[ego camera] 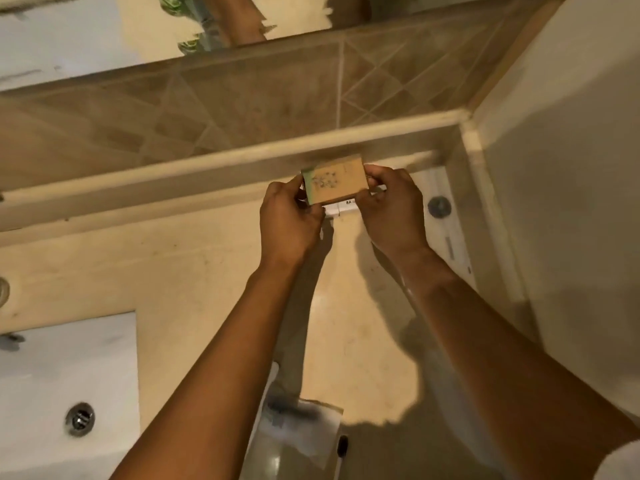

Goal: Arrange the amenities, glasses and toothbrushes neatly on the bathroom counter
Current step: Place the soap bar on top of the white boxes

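Because the picture is blurred, the small print on the brown box (335,182) cannot be read, and only the letters on the white box (341,206) under it show a little. Most of the white box is hidden by the brown box and the fingers. At 6 o'clock a clear plastic packet (304,431) is partly covered by the left arm, and what is inside it cannot be made out. A toothbrush (341,453) with dark bristles is cut off by the bottom edge. At 3 o'clock a long white thing with a round grey part (439,206) is lying by the side wall, and what it is cannot be told.

A cream counter (194,271) is seen, with marks on it. A white sink (65,375) with a metal drain (80,419) is set into it at 8 o'clock. Brown tiles (242,95) are seen behind the counter, and a mirror (86,32) is above them at 11 o'clock. A pale wall (571,150) is at 2 o'clock.

Near the middle, close to the back ledge, the brown box is held at both short ends. Its left end is pinched by the curled fingers and thumb of the left hand (289,220). Its right end is gripped by the bent fingers of the right hand (391,209). The brown box is resting on top of the white box.
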Motion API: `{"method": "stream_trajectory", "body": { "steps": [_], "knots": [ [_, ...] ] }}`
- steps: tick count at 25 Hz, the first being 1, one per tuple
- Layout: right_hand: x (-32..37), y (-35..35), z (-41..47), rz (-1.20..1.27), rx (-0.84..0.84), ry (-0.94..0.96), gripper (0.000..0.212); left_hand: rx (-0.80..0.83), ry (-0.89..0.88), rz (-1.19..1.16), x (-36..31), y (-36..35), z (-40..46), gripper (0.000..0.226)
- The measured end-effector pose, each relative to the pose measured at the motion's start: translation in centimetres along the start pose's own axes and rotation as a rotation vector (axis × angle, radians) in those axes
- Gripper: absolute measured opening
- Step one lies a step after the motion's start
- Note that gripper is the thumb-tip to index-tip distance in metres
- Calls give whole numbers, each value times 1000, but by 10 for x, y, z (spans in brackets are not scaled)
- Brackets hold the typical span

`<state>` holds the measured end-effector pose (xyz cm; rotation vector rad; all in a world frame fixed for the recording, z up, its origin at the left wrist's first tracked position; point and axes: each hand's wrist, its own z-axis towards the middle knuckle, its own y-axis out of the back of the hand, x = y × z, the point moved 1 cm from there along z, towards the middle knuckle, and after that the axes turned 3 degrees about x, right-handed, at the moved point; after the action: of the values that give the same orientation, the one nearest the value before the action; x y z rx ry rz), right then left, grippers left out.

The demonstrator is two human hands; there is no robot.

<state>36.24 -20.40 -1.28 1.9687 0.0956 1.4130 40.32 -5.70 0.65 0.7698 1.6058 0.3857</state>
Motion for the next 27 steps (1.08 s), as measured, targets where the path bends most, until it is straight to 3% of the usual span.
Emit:
{"method": "stream_trajectory", "body": {
  "steps": [14,24,27],
  "knots": [
    [-8,-8,12,-121,84,5,33,31,9,36,10,-5,23,57],
    [-6,1,2,19,67,-52,34,31,8,35,12,-1,7,67],
    [-6,12,-27,3,40,-49,38,22,42,55,18,8,-23,59]
  ]
}}
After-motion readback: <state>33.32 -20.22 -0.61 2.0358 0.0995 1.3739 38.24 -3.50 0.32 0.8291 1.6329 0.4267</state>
